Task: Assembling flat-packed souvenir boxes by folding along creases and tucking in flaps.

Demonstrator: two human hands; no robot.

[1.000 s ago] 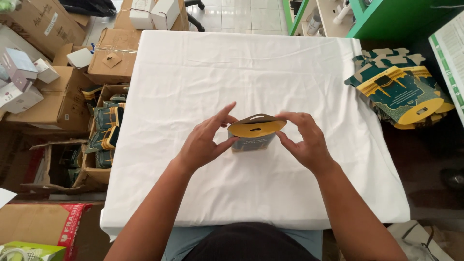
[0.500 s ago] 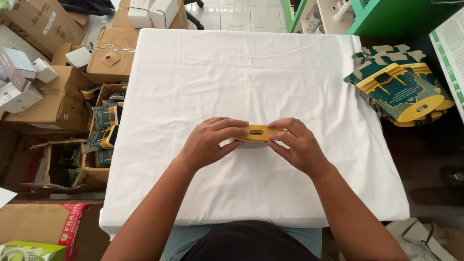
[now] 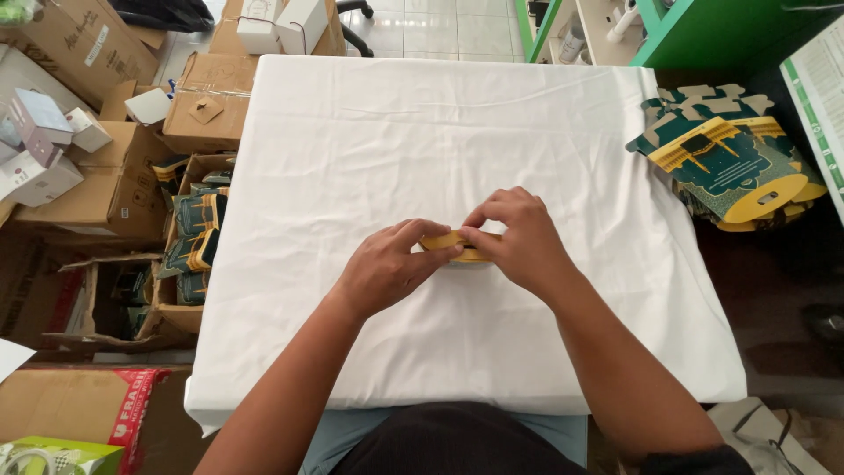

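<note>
My left hand (image 3: pixel 387 268) and my right hand (image 3: pixel 519 237) meet over the middle of the white-covered table (image 3: pixel 369 141). Between the fingers of both is a small yellow and dark green cardboard box (image 3: pixel 450 244), pressed down low on the cloth. Only its yellow top edge shows; the hands hide the rest. Fingertips of both hands pinch that yellow edge from either side.
A stack of flat green and yellow box blanks (image 3: pixel 730 167) lies off the table's right edge. At the left, an open carton (image 3: pixel 189 242) holds several folded boxes of the same kind, with more brown cartons (image 3: pixel 79 53) around it. A green shelf (image 3: pixel 730 31) stands at the far right.
The box's yellow flap, raised and open a second ago, has been folded down. Both hands have closed in over the box and pressed it toward the cloth.
</note>
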